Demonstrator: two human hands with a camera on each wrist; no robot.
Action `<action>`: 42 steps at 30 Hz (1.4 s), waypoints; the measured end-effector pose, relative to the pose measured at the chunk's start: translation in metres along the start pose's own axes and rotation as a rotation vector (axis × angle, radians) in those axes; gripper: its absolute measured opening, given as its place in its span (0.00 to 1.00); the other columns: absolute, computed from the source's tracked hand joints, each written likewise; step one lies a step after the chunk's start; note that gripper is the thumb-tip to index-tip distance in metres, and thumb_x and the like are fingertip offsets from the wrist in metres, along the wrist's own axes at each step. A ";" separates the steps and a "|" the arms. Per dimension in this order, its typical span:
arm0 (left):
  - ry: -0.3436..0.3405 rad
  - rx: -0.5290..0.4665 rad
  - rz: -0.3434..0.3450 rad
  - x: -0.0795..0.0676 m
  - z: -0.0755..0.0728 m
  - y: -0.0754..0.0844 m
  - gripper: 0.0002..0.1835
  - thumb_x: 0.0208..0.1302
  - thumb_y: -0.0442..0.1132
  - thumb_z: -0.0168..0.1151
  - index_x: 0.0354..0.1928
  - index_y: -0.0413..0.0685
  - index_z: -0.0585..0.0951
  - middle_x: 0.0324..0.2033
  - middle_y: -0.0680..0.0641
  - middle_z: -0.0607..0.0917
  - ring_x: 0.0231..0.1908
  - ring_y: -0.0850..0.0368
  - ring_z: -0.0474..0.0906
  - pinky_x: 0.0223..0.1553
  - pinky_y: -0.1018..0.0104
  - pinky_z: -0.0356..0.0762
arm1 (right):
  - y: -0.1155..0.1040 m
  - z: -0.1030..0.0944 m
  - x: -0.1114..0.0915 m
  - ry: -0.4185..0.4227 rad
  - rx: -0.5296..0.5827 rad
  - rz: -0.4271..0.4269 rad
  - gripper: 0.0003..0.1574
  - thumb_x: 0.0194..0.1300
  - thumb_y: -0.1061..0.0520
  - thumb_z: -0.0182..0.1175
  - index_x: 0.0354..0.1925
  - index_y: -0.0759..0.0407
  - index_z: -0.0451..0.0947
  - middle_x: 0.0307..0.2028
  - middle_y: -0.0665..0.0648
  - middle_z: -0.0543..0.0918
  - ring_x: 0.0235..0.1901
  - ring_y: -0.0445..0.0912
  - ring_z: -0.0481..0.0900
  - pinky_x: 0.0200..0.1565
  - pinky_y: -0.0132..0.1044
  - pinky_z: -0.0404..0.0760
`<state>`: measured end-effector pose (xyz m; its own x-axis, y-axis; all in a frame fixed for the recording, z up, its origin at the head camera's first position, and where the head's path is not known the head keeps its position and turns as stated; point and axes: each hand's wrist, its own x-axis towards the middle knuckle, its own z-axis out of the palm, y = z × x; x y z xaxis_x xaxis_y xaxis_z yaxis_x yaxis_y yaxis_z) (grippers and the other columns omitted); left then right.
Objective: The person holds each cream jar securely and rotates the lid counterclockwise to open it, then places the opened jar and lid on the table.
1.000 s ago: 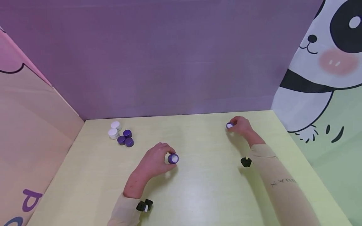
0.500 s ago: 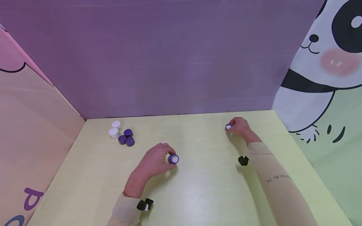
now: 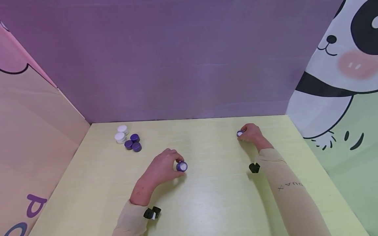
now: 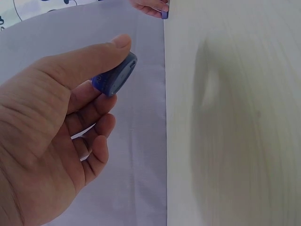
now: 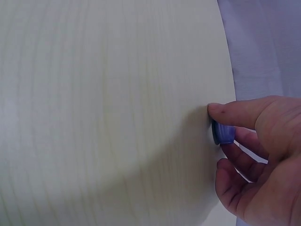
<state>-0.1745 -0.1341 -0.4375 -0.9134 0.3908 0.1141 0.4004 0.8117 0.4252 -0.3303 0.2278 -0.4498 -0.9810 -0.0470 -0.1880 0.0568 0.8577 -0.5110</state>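
My left hand (image 3: 160, 168) pinches a purple bottle cap (image 3: 181, 166) between thumb and fingers, above the middle of the table. Its white inner side faces up toward the head camera. In the left wrist view that cap (image 4: 113, 77) is tilted and clear of the wood, the other fingers loosely curled below. At the far right, my right hand (image 3: 252, 133) pinches a second purple cap (image 3: 240, 133), white inside showing. The right wrist view has this cap (image 5: 224, 133) on edge between thumb and fingers, close over the tabletop.
Several caps lie grouped at the table's back left: purple ones (image 3: 136, 147) beside white ones (image 3: 120, 137). The light wooden table (image 3: 206, 203) ends at a purple back wall (image 3: 177, 65). A panda-printed panel (image 3: 333, 114) stands on the right, a pink one (image 3: 35, 131) on the left.
The head view has shifted slightly. My right hand, with its cap, has come a little nearer to me, and its forearm has swung slightly left. My left hand keeps its cap in place.
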 end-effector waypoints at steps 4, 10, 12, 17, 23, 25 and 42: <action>-0.002 0.009 -0.011 0.000 -0.001 0.001 0.21 0.43 0.49 0.80 0.39 0.52 0.84 0.34 0.59 0.79 0.40 0.59 0.72 0.45 0.61 0.74 | 0.000 0.000 0.002 -0.002 0.009 0.005 0.28 0.53 0.55 0.70 0.49 0.69 0.75 0.48 0.67 0.79 0.47 0.58 0.75 0.49 0.47 0.73; -0.011 0.005 -0.021 0.001 -0.003 0.003 0.21 0.44 0.49 0.80 0.40 0.51 0.84 0.35 0.58 0.79 0.41 0.59 0.73 0.45 0.61 0.74 | -0.004 -0.002 0.002 -0.027 0.045 0.030 0.32 0.54 0.55 0.70 0.53 0.69 0.72 0.50 0.68 0.76 0.48 0.59 0.74 0.50 0.47 0.73; -0.012 0.000 -0.023 0.001 -0.003 0.003 0.21 0.44 0.49 0.80 0.40 0.51 0.84 0.35 0.58 0.79 0.41 0.59 0.73 0.46 0.61 0.74 | -0.006 -0.003 0.001 -0.032 0.049 0.021 0.32 0.55 0.55 0.69 0.53 0.70 0.71 0.50 0.69 0.76 0.48 0.58 0.74 0.49 0.47 0.73; -0.003 -0.002 -0.020 0.000 -0.004 0.002 0.21 0.43 0.49 0.80 0.39 0.52 0.84 0.34 0.59 0.79 0.41 0.59 0.74 0.46 0.61 0.74 | -0.016 -0.011 -0.003 -0.011 -0.001 -0.060 0.31 0.60 0.52 0.64 0.54 0.70 0.71 0.49 0.68 0.77 0.47 0.58 0.74 0.49 0.48 0.74; -0.003 -0.019 -0.036 -0.001 -0.005 0.001 0.20 0.43 0.49 0.80 0.39 0.53 0.84 0.33 0.59 0.77 0.38 0.60 0.72 0.42 0.62 0.74 | -0.041 -0.021 -0.017 0.012 -0.023 -0.172 0.28 0.65 0.50 0.60 0.55 0.70 0.72 0.51 0.67 0.76 0.49 0.59 0.74 0.51 0.50 0.73; -0.008 -0.026 -0.038 -0.001 -0.005 0.001 0.20 0.44 0.49 0.80 0.39 0.52 0.84 0.33 0.59 0.77 0.37 0.61 0.72 0.41 0.62 0.74 | -0.050 -0.023 -0.026 0.032 -0.016 -0.198 0.27 0.66 0.50 0.59 0.55 0.69 0.73 0.51 0.67 0.77 0.50 0.59 0.74 0.52 0.51 0.73; 0.021 -0.155 0.004 0.002 0.007 -0.005 0.18 0.47 0.45 0.77 0.41 0.53 0.83 0.32 0.61 0.76 0.36 0.58 0.74 0.39 0.63 0.73 | -0.086 -0.004 -0.119 0.217 0.096 -0.347 0.15 0.64 0.52 0.61 0.45 0.60 0.79 0.43 0.56 0.82 0.42 0.53 0.79 0.43 0.46 0.76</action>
<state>-0.1776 -0.1344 -0.4455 -0.9137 0.3837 0.1339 0.3895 0.7328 0.5579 -0.2196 0.1617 -0.3805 -0.9607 -0.2070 0.1849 -0.2769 0.7581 -0.5903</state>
